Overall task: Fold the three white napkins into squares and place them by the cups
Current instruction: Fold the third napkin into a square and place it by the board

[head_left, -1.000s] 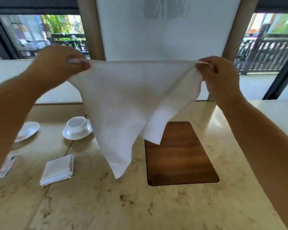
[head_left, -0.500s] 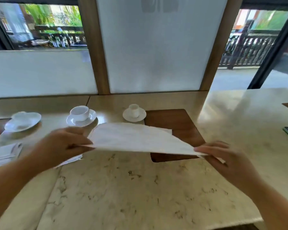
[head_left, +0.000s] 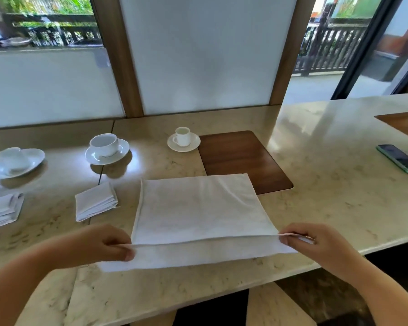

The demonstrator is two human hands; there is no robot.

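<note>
**Third napkin halfway to a square**

Nearest, the left hand (head_left: 99, 243) and the right hand (head_left: 316, 245) each pinch a near corner of the large white cloth napkin (head_left: 198, 208), thumb and fingers closed narrowly on the upper layer's edge. That napkin lies on the pale marble-patterned table (head_left: 327, 184), doubled once into a wide rectangle; the top layer sits a little short of the bottom one, so a strip of lower cloth shows along the near side. Its far right corner overlaps the dark wooden inlay panel (head_left: 240, 158).

Left of it rest a folded white square napkin (head_left: 96, 200) and, at the frame's edge, another folded white napkin (head_left: 1, 211). Beyond stand a white cup on a saucer (head_left: 104, 145), a small white cup on a saucer (head_left: 183, 137), and a white cup on a plate (head_left: 13, 158) far left. A green-cased phone (head_left: 398, 158) lies well apart on the right.

Judging by this, two napkins are done and the third is mid-fold. The next move likely calls for evening the near edges, then folding side to side into a square and setting it by the small cup.
</note>
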